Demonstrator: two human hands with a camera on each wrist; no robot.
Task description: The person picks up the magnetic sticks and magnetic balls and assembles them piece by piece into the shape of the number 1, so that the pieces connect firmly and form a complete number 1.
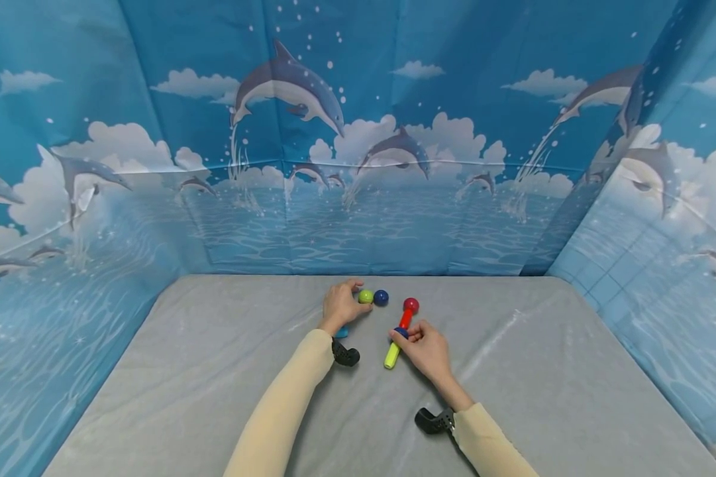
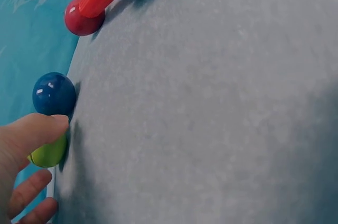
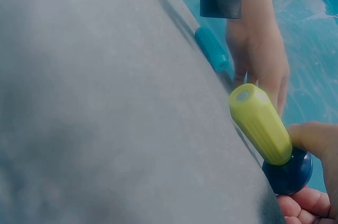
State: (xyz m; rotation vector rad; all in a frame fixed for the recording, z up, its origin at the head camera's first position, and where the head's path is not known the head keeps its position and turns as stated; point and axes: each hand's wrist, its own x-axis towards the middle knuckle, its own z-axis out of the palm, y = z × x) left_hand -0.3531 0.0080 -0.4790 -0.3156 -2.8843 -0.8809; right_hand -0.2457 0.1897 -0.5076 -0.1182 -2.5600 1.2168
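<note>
My left hand (image 1: 340,305) is at the lime-green ball (image 1: 365,296), thumb on one side and fingers around the other; in the left wrist view the thumb covers part of it. Right beside that ball sits a loose blue ball (image 1: 381,297). With thumb and fingertips my right hand (image 1: 430,352) pinches a dark blue ball (image 3: 288,174). From this ball a yellow-green rod (image 1: 391,356) sticks out toward me, and a red rod (image 1: 406,319) points away. The red rod's far end carries a red ball (image 1: 411,305). Together they form one straight piece.
A teal rod (image 3: 210,49) lies on the table by the left wrist, mostly hidden in the head view. The grey-covered table (image 1: 214,371) ends at a blue dolphin-print curtain (image 1: 358,225) along its back and sides. Black camera mounts (image 1: 435,421) sit on both wrists.
</note>
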